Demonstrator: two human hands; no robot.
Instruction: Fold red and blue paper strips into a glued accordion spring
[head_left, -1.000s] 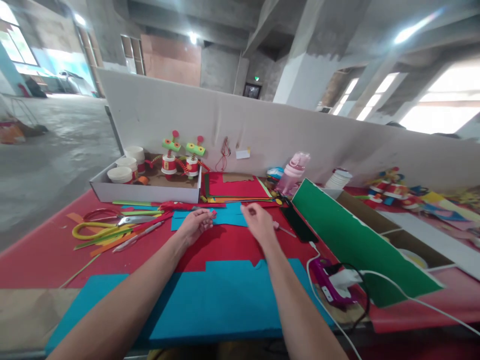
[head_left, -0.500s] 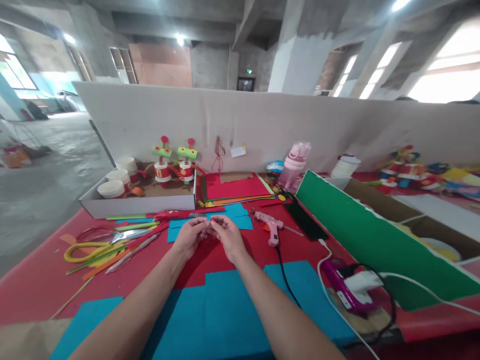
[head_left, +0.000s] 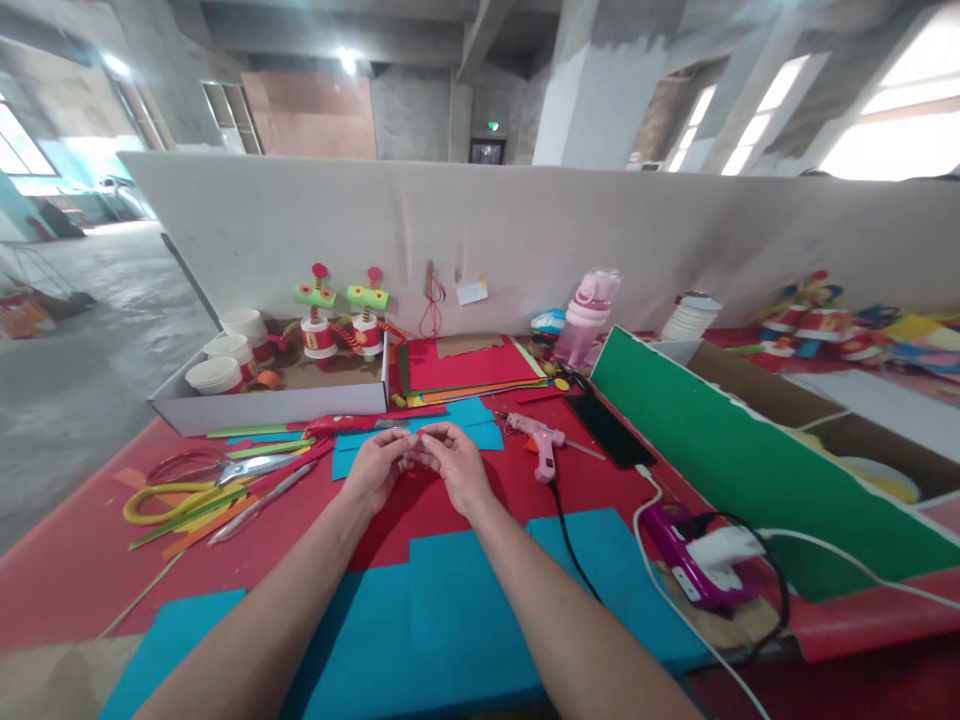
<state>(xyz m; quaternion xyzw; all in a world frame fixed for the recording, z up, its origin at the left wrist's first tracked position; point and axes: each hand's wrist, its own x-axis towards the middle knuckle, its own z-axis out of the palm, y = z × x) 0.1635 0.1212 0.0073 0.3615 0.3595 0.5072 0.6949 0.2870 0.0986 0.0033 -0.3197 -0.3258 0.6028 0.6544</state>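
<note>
My left hand (head_left: 375, 470) and my right hand (head_left: 457, 468) meet fingertip to fingertip over the red table cover. Both are closed in a pinch on a small red piece (head_left: 420, 433), mostly hidden by the fingers; its shape and material are unclear. Just beyond the fingers lie blue sheets (head_left: 480, 428). To the right of my right hand, a pink glue gun (head_left: 544, 440) rests on its side with its cord running toward me. Scissors with yellow handles (head_left: 171, 500) and paper strips (head_left: 217, 520) lie to the left of my left hand.
A white tray (head_left: 277, 408) at the back left holds cups and two paper-cup figures (head_left: 318, 335). Stacked coloured sheets (head_left: 457, 368), a pink bottle (head_left: 586, 318) and a phone (head_left: 611, 430) stand or lie behind. At right are a green-sided box (head_left: 720, 470) and a purple power strip (head_left: 694, 560).
The view has shifted slightly, so the background sits a little higher and further left. Both hands stay together, pinching the small red piece, with only slight finger movement.
</note>
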